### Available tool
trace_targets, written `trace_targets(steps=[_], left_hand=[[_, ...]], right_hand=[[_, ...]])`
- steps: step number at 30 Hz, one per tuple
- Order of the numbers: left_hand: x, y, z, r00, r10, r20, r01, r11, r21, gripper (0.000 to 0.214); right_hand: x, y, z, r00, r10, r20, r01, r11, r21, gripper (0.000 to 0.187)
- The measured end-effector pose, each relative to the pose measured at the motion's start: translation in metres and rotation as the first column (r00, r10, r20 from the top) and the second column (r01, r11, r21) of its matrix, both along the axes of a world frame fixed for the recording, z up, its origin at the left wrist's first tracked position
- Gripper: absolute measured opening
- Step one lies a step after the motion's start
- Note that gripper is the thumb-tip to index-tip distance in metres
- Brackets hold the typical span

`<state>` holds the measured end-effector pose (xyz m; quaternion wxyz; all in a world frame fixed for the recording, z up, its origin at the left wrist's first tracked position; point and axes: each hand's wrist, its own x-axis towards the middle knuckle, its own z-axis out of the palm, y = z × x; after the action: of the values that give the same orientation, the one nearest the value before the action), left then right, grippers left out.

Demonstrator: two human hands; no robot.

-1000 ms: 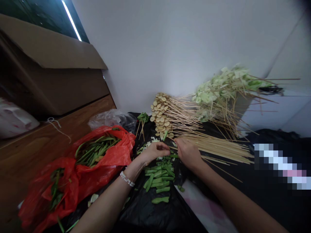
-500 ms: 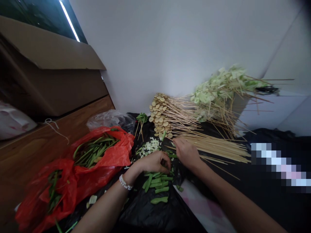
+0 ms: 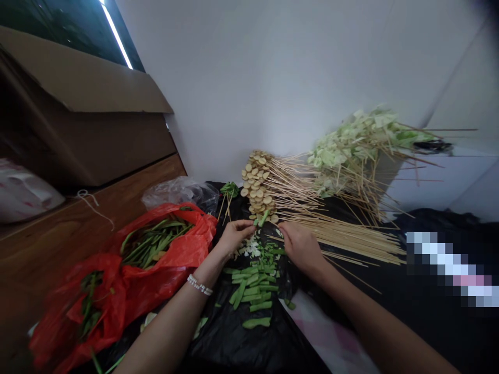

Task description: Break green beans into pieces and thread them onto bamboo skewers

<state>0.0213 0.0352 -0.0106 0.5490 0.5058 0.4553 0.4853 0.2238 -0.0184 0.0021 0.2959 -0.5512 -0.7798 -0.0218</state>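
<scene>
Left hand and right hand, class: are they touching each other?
Apart. The head view shows a clear gap between the left hand and the right hand.

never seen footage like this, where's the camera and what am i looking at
There is no machine, just a person wearing a camera on their head that looks forward and down. The bare left hand seems to pinch a small green piece; the right hand is closed, on what is unclear. Below them, cut green strips lie on black plastic. Beyond are skewered pale slices, with loose skewers to the right. On the left, a red bag holds green vegetables.
</scene>
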Motion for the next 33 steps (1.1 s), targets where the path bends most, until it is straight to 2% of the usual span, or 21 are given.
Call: trace_targets(steps=[4, 16, 27, 33], left_hand=[[0.003, -0.002, 0.004, 0.986, 0.084, 0.141, -0.075, 0.995, -0.067, 0.034], [0.008, -0.009, 0.01, 0.989, 0.038, 0.144, -0.04, 0.999, 0.005, 0.039], [0.005, -0.007, 0.012, 0.946, 0.036, 0.323, 0.018, 0.986, -0.163, 0.037], [0.001, -0.004, 0.011, 0.929, 0.009, 0.369, 0.07, 0.977, -0.201, 0.032]], right_hand=[[-0.005, -0.003, -0.002, 0.999, 0.03, 0.037, -0.029, 0.999, -0.026, 0.028], [-0.007, -0.005, -0.002, 0.996, 0.009, 0.093, -0.003, 0.998, -0.063, 0.026], [-0.007, -0.005, -0.004, 0.994, 0.01, 0.104, -0.007, 0.999, -0.034, 0.026], [-0.006, -0.005, -0.004, 0.995, 0.025, 0.098, -0.021, 0.999, -0.039, 0.027]])
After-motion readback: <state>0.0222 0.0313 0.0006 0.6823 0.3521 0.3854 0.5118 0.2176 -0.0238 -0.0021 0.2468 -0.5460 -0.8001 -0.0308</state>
